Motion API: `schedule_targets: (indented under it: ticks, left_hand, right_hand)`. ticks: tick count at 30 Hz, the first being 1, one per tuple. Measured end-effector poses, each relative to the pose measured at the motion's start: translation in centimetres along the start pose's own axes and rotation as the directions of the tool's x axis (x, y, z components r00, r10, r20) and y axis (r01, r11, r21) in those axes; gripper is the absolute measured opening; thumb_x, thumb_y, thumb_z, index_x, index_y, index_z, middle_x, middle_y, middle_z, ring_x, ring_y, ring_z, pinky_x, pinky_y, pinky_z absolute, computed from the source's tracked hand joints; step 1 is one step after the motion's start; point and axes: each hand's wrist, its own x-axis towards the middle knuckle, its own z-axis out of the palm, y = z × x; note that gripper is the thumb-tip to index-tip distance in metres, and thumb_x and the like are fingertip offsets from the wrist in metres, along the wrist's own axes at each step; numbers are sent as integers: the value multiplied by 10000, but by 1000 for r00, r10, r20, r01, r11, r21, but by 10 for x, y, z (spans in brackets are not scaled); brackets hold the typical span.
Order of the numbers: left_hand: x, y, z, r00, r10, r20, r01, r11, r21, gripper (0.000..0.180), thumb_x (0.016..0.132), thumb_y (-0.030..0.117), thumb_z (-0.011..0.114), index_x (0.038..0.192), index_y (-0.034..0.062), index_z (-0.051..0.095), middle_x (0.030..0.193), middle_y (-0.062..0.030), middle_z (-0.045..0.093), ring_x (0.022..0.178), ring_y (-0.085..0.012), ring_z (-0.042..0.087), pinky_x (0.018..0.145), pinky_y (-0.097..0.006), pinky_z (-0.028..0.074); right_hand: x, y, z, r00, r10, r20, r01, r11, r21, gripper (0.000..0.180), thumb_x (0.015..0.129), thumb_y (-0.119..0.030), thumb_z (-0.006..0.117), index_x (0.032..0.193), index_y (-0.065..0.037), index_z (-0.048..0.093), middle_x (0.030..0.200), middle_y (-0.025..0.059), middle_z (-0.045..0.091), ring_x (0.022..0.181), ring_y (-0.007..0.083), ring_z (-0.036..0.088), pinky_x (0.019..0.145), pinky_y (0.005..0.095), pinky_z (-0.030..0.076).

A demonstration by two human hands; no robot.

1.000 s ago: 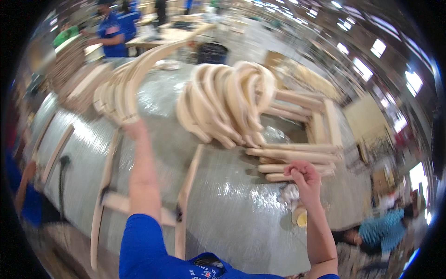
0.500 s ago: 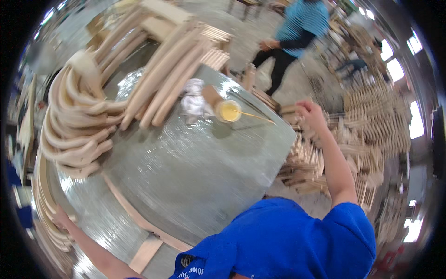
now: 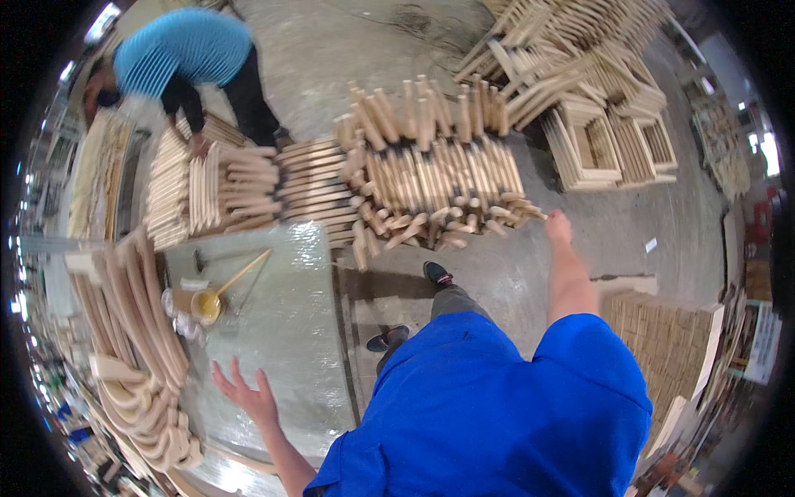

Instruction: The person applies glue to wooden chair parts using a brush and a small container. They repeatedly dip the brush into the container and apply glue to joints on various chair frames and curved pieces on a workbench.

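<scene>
My left hand point(image 3: 246, 394) hovers open with fingers spread over the plastic-wrapped table point(image 3: 290, 331), holding nothing. My right hand point(image 3: 557, 225) reaches out to the right end of a pile of short wooden pieces point(image 3: 431, 186) stacked on the floor and closes on the tip of one wooden piece there. Curved wooden parts point(image 3: 137, 348) lie stacked along the table's left edge, beside my left hand. My blue shirt fills the lower middle of the head view.
A person in a light blue shirt point(image 3: 178, 66) bends over flat wooden stacks point(image 3: 207, 195) at upper left. A yellow cup with a stick point(image 3: 207, 305) stands on the table. Wooden frames point(image 3: 596, 108) are piled at upper right, another stack point(image 3: 662, 340) at right.
My view has swung from the table to the floor piles. My right hand went from the air out to the pile's end; my left hand let go of the curved parts and is open.
</scene>
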Motion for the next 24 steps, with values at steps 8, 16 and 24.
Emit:
schedule_targets:
  ticks: [8,16,24]
  left_hand:
    - [34,214,75,890,202,408,-117,968,-224,415,773,127,620,1173,58,533,1410,-186,300,1311,-377,239,1067,-473,202]
    - [60,295,79,766,322,556,-233,946,-226,341,814,114,589,1148,52,550,1337,-181,401,1262,-364,330,1044,-453,257]
    - [39,316,75,790,407,459,-300,909,-289,333,809,110,597,1135,68,548,1279,-156,455,1216,-362,384,1021,-435,315]
  right_hand:
    - [83,65,75,972,-164,168,139,979,150,446,763,-130,587,1199,-211,535,1200,148,521,1081,351,517,924,443,433]
    - [169,103,68,947,-309,-87,314,831,459,230,800,-309,640,933,-121,659,823,98,649,787,282,616,738,388,479]
    - [270,-34,-221,905,-228,-359,406,711,574,552,792,-515,608,871,29,650,754,160,635,736,255,602,694,360,462]
